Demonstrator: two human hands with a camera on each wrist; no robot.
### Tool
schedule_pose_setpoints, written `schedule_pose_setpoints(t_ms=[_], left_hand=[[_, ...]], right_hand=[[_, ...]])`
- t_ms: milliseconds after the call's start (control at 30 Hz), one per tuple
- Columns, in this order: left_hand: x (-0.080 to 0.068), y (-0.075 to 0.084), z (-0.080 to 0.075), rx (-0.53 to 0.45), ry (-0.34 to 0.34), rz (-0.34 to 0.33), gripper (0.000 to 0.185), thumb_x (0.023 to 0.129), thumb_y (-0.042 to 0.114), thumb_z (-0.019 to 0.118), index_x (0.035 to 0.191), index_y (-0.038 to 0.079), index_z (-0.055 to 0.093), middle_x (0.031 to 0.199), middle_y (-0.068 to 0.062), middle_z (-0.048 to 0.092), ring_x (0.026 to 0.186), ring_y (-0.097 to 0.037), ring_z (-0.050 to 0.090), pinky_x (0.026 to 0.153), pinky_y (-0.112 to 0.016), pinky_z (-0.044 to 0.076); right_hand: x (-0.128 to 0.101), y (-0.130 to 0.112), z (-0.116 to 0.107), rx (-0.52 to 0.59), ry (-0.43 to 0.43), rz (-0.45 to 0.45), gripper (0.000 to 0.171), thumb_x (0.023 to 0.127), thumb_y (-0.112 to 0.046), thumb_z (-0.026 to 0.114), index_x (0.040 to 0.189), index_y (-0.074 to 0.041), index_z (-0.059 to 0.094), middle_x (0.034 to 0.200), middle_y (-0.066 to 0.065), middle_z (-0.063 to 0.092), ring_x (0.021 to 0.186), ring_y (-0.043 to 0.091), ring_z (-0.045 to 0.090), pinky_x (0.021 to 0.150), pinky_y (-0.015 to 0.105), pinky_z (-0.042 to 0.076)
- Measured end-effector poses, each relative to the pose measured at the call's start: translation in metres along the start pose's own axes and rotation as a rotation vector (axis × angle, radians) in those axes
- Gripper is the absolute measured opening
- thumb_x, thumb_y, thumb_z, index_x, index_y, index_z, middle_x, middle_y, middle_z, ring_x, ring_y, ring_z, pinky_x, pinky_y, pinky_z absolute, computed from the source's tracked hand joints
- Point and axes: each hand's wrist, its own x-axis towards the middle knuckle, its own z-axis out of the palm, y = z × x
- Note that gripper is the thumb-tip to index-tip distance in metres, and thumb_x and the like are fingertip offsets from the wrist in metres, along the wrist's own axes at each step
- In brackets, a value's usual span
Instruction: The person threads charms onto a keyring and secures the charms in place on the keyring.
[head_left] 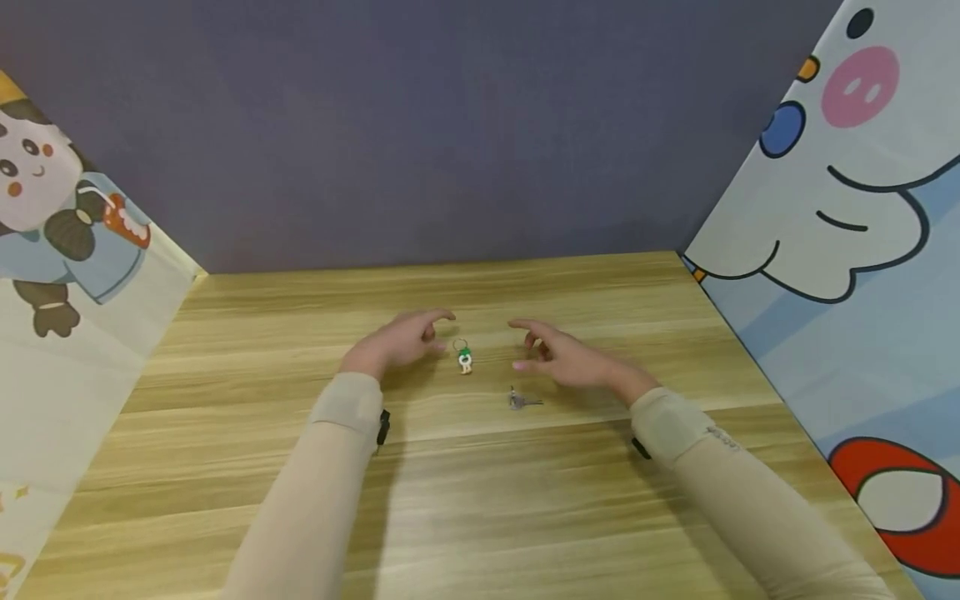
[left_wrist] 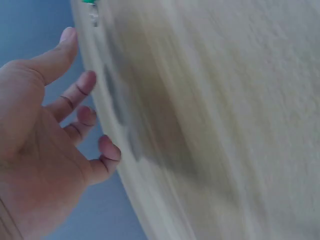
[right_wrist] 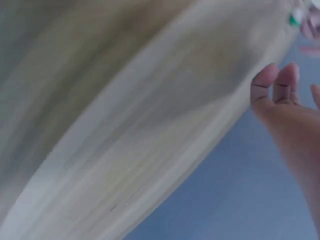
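Observation:
Between the two hands lies a small figure keychain [head_left: 465,360] with a green top, a white middle and a thin ring [head_left: 460,343]. A metal key [head_left: 527,402] on a small ring lies closer to the person, below the right hand in the head view. To the left of the keychain, my left hand [head_left: 401,340] hovers low over the wood with loosely bent fingers and holds nothing. My right hand [head_left: 567,358] mirrors it on the other side, thumb and index finger apart. The right wrist view catches a green bit of the keychain [right_wrist: 295,21] at its upper right corner.
The wood-grain table [head_left: 450,508] ends at a dark grey-blue panel [head_left: 450,133] at the back. Cartoon-printed panels stand at the left [head_left: 67,250] and right [head_left: 825,333]. Long beige sleeves [head_left: 307,500] cover both arms, with dark wrist devices [head_left: 383,427] beneath.

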Motion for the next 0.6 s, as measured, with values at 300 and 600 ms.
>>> schedule_pose_setpoints(t_ms=[300, 600], left_hand=[[0.011, 0.002, 0.005, 0.016, -0.069, -0.047, 0.053, 0.110, 0.033, 0.060, 0.160, 0.035, 0.044, 0.117, -0.009, 0.063, 0.104, -0.025, 0.060, 0.101, -0.054, 0.048], [0.014, 0.002, 0.008, 0.022, -0.100, -0.069, 0.044, 0.112, 0.035, 0.054, 0.155, 0.041, 0.048, 0.155, -0.013, 0.053, 0.154, -0.040, 0.040, 0.126, -0.081, 0.005]], right_hand=[[0.000, 0.013, 0.014, -0.017, -0.068, -0.037, 0.072, 0.100, -0.040, 0.076, 0.161, -0.019, 0.044, 0.130, 0.010, 0.056, 0.109, 0.023, 0.053, 0.094, 0.040, 0.048], [0.003, 0.022, 0.018, 0.039, -0.136, -0.005, 0.058, 0.095, -0.038, 0.081, 0.147, -0.023, 0.059, 0.150, 0.004, 0.056, 0.140, 0.026, 0.050, 0.121, 0.054, 0.041]])
